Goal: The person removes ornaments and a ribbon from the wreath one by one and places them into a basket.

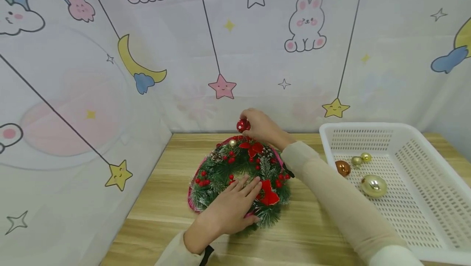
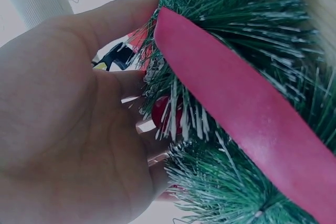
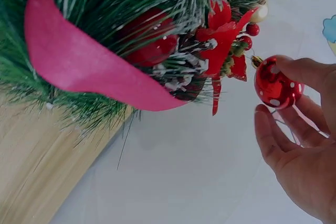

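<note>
A green Christmas wreath (image 1: 217, 172) with red flowers, berries, pinecones and a pink ribbon (image 2: 247, 114) lies on the table. My left hand (image 1: 229, 206) rests on its near side with the fingers extended over the middle. In the left wrist view, the thumb and fingers (image 2: 121, 19) touch the frosted needles. Above the wreath's far edge my right hand (image 1: 263, 127) pinches a shiny red Christmas ball (image 1: 243, 125) with white dots. The right wrist view shows the ball's gold cap pointing toward the wreath, apart from the red flower (image 3: 218, 40).
A white perforated plastic basket (image 1: 416, 213) stands to the right on the wooden table (image 1: 147, 225). In it lie a large gold ball (image 1: 373, 185), a copper ball (image 1: 343, 168) and two small gold balls (image 1: 356, 161). A patterned cloth wall (image 1: 265, 69) closes off the back and left.
</note>
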Tool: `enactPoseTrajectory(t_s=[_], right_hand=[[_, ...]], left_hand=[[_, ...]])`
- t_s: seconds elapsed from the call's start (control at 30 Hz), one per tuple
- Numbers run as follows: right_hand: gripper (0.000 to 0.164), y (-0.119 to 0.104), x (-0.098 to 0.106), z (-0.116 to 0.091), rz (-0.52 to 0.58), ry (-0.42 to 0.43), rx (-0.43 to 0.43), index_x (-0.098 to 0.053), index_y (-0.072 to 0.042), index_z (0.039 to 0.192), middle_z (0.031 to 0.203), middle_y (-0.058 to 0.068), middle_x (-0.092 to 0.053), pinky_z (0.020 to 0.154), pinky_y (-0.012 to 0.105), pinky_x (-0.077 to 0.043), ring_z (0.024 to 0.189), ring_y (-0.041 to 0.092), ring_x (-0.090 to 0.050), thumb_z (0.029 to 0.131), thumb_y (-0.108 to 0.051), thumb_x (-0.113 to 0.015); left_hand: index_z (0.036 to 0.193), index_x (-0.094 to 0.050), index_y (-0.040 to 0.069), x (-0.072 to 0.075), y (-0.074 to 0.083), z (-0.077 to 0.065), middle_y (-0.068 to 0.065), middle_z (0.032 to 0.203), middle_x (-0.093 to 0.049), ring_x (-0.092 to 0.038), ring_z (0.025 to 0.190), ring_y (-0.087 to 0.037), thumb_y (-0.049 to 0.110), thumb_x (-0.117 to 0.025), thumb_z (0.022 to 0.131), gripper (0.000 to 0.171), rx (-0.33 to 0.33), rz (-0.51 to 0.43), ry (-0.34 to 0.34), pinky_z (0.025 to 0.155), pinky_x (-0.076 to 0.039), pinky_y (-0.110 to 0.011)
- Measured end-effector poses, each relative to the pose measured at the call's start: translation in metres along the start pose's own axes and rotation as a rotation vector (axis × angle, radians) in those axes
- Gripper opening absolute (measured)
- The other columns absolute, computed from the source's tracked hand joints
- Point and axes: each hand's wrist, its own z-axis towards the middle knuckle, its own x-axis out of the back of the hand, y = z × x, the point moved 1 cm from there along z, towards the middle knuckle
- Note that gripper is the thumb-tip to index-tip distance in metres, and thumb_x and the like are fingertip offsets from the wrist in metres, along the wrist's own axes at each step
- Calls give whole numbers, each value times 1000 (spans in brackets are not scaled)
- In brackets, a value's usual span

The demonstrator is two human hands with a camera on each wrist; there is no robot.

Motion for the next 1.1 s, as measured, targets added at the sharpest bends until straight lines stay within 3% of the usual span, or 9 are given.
enactPoseTrajectory(t_s=[0.17,0.4,0.73,0.93,1.1], right_hand=[[45,-8,-1,-1,28,-34,24,-62,0,135,132,15,-66,97,41,-62,116,30,-68,95,-15,-78],[45,-20,-1,2,23,-12,52,-61,-3,137,134,13,-66,99,41,-60,117,28,-68,98,-20,-75],[47,-22,-13,15,-14,13,-25,-62,-3,138,129,14,-66,103,42,-59,116,29,-67,98,-25,-76],[46,-17,-20,20,25,-1,-59,-63,-3,137,133,15,-67,105,43,-59,119,29,-67,99,-26,-76],[46,-17,-23,21,99,9,-61,-63,-2,135,129,15,-70,100,43,-61,114,28,-70,98,-27,-77]], left_hand=[[170,-23,19,0,0,-1,2,178,-16,-19,166,-30,53,-62,103,85,4,-5,-4,133,-29,-50],[170,-22,20,1,-1,-1,2,178,-15,-17,166,-29,53,-62,103,85,7,-11,-8,133,-28,-50],[169,-24,19,2,0,-1,2,178,-17,-20,166,-30,54,-62,103,84,2,20,-14,133,-29,-48],[169,-23,19,1,1,0,2,178,-16,-19,166,-29,54,-61,103,84,6,32,-18,133,-29,-48],[169,-23,20,1,0,0,2,178,-16,-19,166,-29,55,-61,103,84,10,34,-17,133,-28,-47]])
